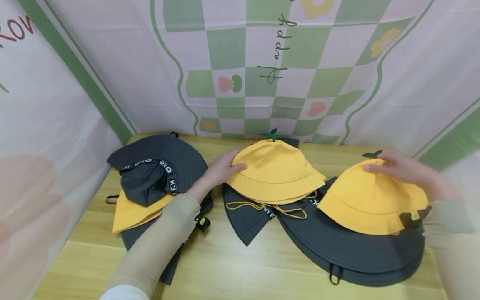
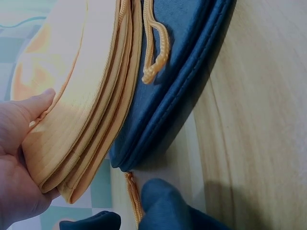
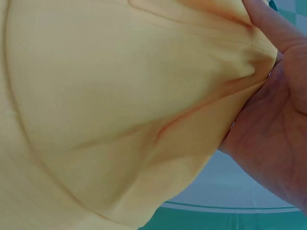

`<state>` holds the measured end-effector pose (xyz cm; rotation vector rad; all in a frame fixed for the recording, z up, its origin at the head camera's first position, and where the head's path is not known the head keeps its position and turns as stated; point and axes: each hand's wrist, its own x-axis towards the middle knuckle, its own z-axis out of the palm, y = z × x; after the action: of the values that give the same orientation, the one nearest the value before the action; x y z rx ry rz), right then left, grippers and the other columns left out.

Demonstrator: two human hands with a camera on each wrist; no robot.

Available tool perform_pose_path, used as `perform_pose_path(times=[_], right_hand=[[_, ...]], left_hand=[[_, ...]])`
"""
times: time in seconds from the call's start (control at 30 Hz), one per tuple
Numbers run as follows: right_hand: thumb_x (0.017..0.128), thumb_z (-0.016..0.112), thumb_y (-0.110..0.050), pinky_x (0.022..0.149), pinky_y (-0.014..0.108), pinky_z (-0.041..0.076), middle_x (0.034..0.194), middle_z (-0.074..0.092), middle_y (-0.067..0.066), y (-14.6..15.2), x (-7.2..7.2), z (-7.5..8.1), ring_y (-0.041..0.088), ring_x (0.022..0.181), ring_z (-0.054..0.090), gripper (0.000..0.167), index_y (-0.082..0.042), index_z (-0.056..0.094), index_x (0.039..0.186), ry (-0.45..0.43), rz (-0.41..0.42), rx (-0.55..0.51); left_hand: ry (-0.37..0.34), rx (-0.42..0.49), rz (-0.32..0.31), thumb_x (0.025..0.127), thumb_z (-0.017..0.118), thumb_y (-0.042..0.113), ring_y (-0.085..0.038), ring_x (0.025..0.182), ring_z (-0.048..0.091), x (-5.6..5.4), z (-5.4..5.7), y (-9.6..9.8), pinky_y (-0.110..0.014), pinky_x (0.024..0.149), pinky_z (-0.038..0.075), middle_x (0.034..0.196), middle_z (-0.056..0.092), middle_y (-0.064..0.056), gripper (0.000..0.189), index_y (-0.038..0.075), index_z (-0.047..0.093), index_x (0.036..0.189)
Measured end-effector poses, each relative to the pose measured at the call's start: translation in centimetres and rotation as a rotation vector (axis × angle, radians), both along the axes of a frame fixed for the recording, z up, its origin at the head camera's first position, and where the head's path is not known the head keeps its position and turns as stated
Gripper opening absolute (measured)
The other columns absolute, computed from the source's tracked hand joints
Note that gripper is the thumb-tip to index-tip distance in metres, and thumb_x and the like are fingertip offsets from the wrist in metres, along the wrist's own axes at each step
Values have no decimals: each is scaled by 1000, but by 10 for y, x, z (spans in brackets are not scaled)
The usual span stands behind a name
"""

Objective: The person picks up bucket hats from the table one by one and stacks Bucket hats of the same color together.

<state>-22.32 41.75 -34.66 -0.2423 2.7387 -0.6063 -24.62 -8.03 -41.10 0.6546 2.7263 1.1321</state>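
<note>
My left hand [image 1: 224, 168] grips the left side of a yellow bucket hat [image 1: 275, 166] with a green sprout on its crown. In the left wrist view the thumb lies over layered yellow brims [image 2: 91, 120], so more than one hat seems stacked there. My right hand [image 1: 397, 168] pinches the crown of a second yellow sprout hat [image 1: 369, 200] on the right. The right wrist view has its cloth [image 3: 96, 96] creased toward the fingers. Under the right hat are dark wide-brimmed hats [image 1: 356, 254]. A dark brim [image 1: 243, 221] also shows below the middle hat.
At the left, a dark hat [image 1: 161, 146] with a lettered band lies over a yellow hat [image 1: 123, 212] and more dark cloth. Yellow cords [image 1: 290, 211] hang from the middle hat. The wooden table [image 1: 232, 271] meets a printed cloth backdrop [image 1: 225, 50] behind.
</note>
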Motion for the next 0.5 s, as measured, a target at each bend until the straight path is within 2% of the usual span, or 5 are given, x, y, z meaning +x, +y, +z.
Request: perform_pose_path(times=[0.17,0.3,0.5], right_hand=[[101,58,-39,56,30,32,72,38,2,-5,8,11,12,64,40,41,-3,48,86,3,-23,-34],[101,58,-38,55,31,31,69,37,1,-9,11,17,13,62,39,40,-2,49,85,5,-30,-61],[101,58,-34,55,30,34,63,39,-2,-26,15,28,16,57,43,37,-2,53,84,24,7,-92]], left_hand=[[8,-1,0,100,62,34,-20,101,62,0,0,0,-41,93,49,113,67,-4,31,15,61,123],[11,2,0,99,62,34,-20,99,62,0,-1,0,-40,91,49,111,67,-3,29,16,61,122],[10,2,3,99,62,35,-19,98,61,-1,-1,0,-39,91,49,111,67,-3,29,16,60,122]])
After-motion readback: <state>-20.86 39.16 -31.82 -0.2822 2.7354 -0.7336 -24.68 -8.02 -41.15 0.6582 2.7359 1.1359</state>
